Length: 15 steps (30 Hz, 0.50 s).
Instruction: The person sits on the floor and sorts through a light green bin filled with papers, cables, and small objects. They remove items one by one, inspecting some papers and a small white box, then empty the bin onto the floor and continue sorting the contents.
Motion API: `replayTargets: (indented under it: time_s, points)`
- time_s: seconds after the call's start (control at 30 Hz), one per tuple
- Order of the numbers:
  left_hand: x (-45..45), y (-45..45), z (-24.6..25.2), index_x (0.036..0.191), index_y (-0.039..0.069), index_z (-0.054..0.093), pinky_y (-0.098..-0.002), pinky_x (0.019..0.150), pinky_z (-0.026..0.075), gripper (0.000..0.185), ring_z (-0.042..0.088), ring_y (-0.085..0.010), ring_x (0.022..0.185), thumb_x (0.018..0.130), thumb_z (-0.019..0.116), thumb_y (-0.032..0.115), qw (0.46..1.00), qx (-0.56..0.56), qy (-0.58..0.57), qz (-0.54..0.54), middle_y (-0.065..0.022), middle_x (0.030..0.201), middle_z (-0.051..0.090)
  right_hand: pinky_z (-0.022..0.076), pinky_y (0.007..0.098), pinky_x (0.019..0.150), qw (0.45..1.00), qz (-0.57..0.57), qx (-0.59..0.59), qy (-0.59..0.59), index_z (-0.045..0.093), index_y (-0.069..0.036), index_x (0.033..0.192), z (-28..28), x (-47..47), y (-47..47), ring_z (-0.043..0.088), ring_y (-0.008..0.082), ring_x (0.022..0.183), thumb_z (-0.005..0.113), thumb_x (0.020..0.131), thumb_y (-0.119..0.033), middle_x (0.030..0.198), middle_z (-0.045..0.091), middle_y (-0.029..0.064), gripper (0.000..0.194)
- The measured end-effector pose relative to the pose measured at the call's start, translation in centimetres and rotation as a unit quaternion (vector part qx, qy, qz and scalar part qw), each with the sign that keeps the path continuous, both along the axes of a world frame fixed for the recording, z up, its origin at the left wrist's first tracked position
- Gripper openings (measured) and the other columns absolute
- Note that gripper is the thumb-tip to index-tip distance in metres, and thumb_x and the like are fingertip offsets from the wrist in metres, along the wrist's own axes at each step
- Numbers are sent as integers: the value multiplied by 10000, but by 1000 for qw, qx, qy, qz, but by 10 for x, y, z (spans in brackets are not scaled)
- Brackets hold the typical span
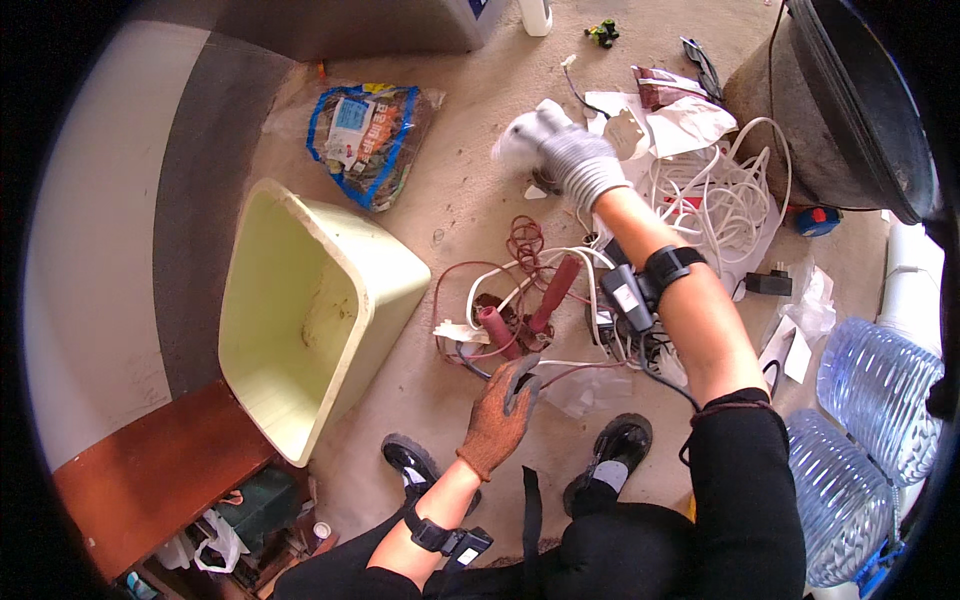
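My left hand [501, 420], in an orange-brown knit glove with grey fingertips, is low in front of me, just below two dark red cylindrical handles [555, 294] and a tangle of white and brown cables [527, 241]. Its fingers are bent, and whether they pinch the thin cable there cannot be told. My right hand [566, 150], in a grey-and-white glove, reaches forward above the floor and is blurred. A whitish thing lies at its fingers, but whether it is held is unclear. A round beige piece [626, 135] lies on paper just right of that hand.
A pale green plastic bin [397, 277] lies on its side at left, beside a blue-edged plastic bag [367, 142]. Coiled white cable [720, 202] lies near a big dark bucket [795, 127]. A black power adapter [769, 283] and packed water bottles [877, 397] are at right.
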State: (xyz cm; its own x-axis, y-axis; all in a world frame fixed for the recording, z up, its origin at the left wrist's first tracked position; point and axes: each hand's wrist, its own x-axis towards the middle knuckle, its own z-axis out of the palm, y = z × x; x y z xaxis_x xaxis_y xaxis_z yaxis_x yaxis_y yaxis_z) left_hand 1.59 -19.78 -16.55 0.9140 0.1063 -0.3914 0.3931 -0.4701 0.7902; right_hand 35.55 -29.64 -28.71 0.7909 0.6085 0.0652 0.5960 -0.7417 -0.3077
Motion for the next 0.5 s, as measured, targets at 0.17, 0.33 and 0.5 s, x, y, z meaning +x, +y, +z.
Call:
replayTargets:
  time_s: [0.17, 0.33, 0.5]
  points:
    - [-4, 9, -2, 1253, 9, 573, -379, 978, 448, 333, 588, -348, 1122, 925, 555, 64, 999, -19, 1, 48, -182, 1197, 603, 534, 410, 709, 974, -121, 184, -49, 620, -87, 1143, 9, 26, -78, 654, 312, 838, 558, 964, -224, 962, 680, 123, 234]
    - [-4, 12, -5, 1245, 8, 580, -365, 949, 455, 323, 603, -313, 1095, 926, 556, 45, 998, -24, -26, 47, -170, 1145, 621, 489, 276, 634, 892, -126, 390, 191, 662, -10, 1047, 60, -20, -161, 594, 91, 725, 576, 981, -230, 806, 649, 30, 246]
    - [0, 10, -3, 1243, 4, 584, -347, 977, 441, 306, 593, -269, 1106, 944, 557, 61, 999, -21, -18, 46, -149, 1162, 622, 527, 303, 835, 833, 46, 90, 543, 680, -20, 1126, 109, -94, -167, 641, 131, 905, 679, 917, -256, 962, 709, 50, 315]
